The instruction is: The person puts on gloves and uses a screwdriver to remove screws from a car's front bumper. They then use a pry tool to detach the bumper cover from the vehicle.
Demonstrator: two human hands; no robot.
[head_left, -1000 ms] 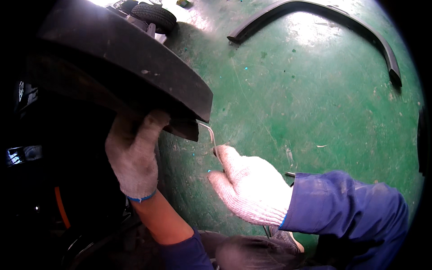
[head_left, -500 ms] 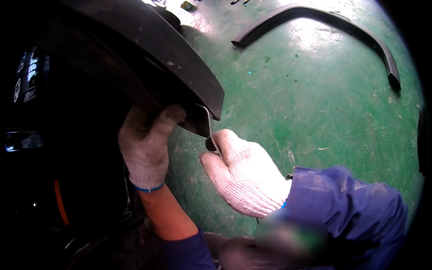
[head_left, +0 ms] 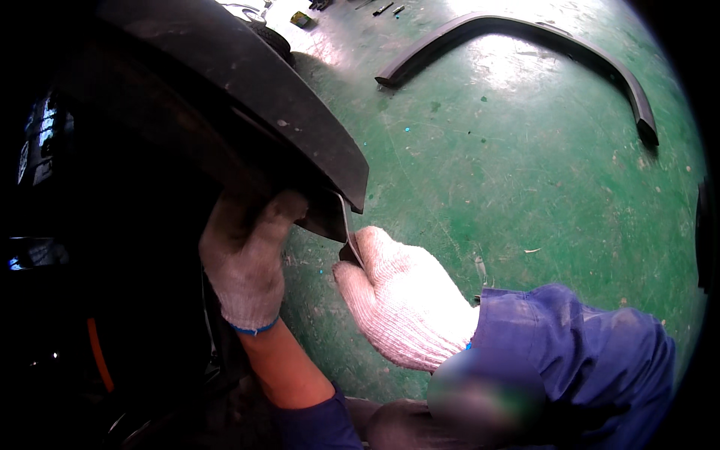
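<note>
A large dark curved panel [head_left: 300, 112], like a wheel-arch trim, slants down from the upper left and ends in a blunt tip. My left hand [head_left: 251, 262], in a whitish knit glove, is closed on the shadowed inner side of this panel, its thumb lying along it and its fingers lost in the dark. From under the tip a thin dark flap with a pale edge [head_left: 347, 217] hangs down. My right hand [head_left: 412, 296], gloved alike, pinches the lower end of that flap between thumb and fingers.
A dark arch-shaped trim piece [head_left: 517, 26] lies on the green floor [head_left: 480, 180] at the far right. Near the top are a tyre [head_left: 271, 41], a small yellowish box [head_left: 301, 19] and small dark tools [head_left: 383, 9]. An orange strip [head_left: 100, 352] shows in the dark at left.
The view has shifted slightly. The flap's pale edge, bent in an S before, now runs straighter and more of the flap's lower end shows. Both hands keep their hold.
</note>
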